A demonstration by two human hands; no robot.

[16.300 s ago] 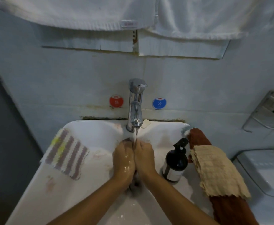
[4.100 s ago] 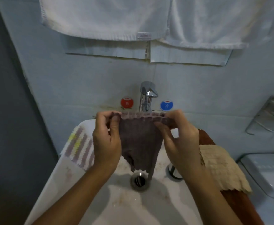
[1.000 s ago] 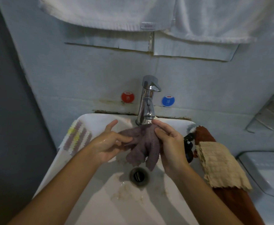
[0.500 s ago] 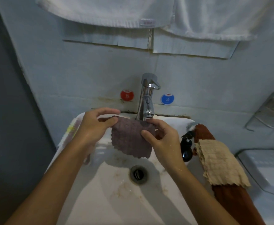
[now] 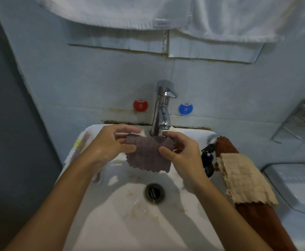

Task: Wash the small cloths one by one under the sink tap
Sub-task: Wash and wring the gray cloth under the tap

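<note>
Over the sink (image 5: 112, 223), just under the tap (image 5: 161, 107), both hands hold a purple cloth (image 5: 148, 154) spread flat: the left hand (image 5: 108, 145) pinches its nine-o'clock edge, the right hand (image 5: 182, 153) pinches its three-o'clock edge. A striped cloth (image 5: 79, 142) lies on the rim at nine o'clock, a beige cloth (image 5: 242, 180) at three o'clock.

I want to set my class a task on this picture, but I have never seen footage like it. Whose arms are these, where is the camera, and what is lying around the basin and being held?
No machine here: a person wears a camera on the head, looking down at their own bare arms. The left hand and right hand each pinch an upper corner of a small purple-grey cloth, spread beneath the chrome tap over a white sink. A striped cloth lies on the left rim. On the right rim a beige cloth lies over a brown one, beside a dark pump bottle. White towels hang above.
</note>
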